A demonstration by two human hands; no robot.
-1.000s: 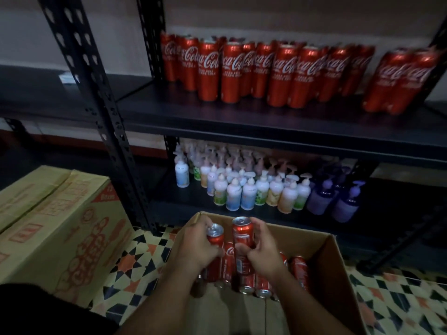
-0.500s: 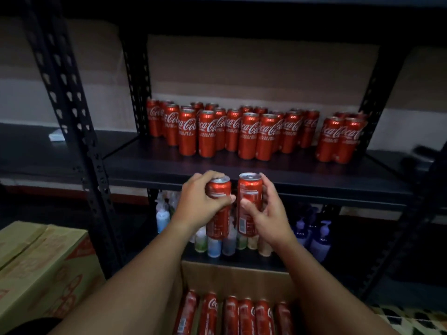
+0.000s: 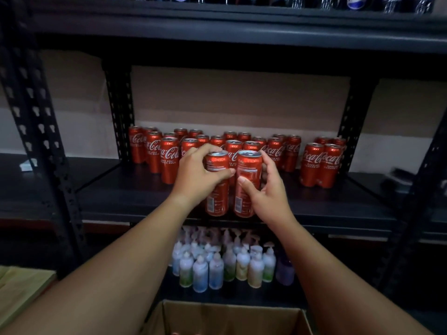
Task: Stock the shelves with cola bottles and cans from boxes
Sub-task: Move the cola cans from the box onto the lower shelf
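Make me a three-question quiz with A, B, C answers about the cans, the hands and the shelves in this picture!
1. Where are the small pump bottles?
A. on the shelf below the cans
B. on the same shelf as the cans
C. inside the cardboard box

2. How many cans are the hands holding?
A. one
B. two
C. four

3. How do the two held cans stand?
A. lying flat
B. upside down
C. upright, side by side

Answers:
1. A, the pump bottles stand under the can shelf, behind the cardboard box.
2. B, the left hand grips one can and the right hand grips the other can.
3. C, both silver tops face up, near the shelf's front edge.
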